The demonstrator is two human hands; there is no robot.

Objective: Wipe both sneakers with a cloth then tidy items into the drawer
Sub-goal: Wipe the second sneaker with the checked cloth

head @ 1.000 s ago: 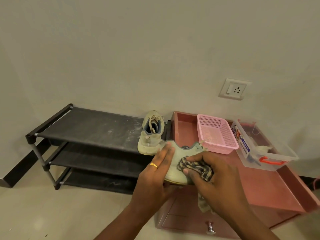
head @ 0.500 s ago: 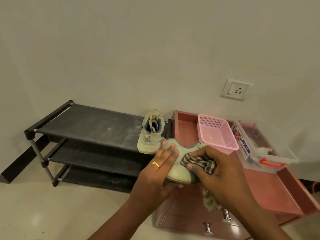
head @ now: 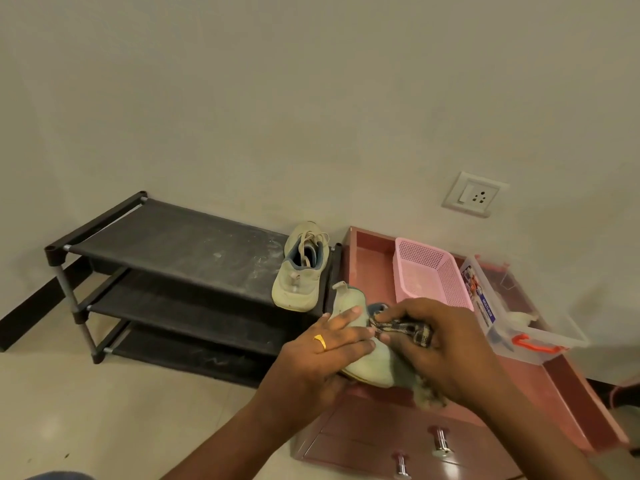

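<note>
My left hand (head: 322, 351), with a gold ring, grips a pale sneaker (head: 370, 367) from its left side, above the front left corner of the pink cabinet (head: 485, 403). My right hand (head: 446, 344) holds a dark checked cloth (head: 408, 329) and presses it against the sneaker's upper. Part of the cloth hangs below the hand. A second pale sneaker (head: 300, 268) stands on the right end of the black shoe rack's top shelf (head: 180, 247). The cabinet's drawers (head: 381, 445) with metal knobs are shut.
A pink mesh basket (head: 429, 271) and a clear plastic box (head: 512, 310) with an orange latch sit on the cabinet top. A wall socket (head: 472, 199) is above them. The rack's lower shelves hold nothing. Tiled floor lies at the left.
The sneaker has turned in my left hand, its heel tab now pointing up and away. My right hand has slid the cloth up toward the sneaker's opening. The view dipped, showing both drawer knobs.
</note>
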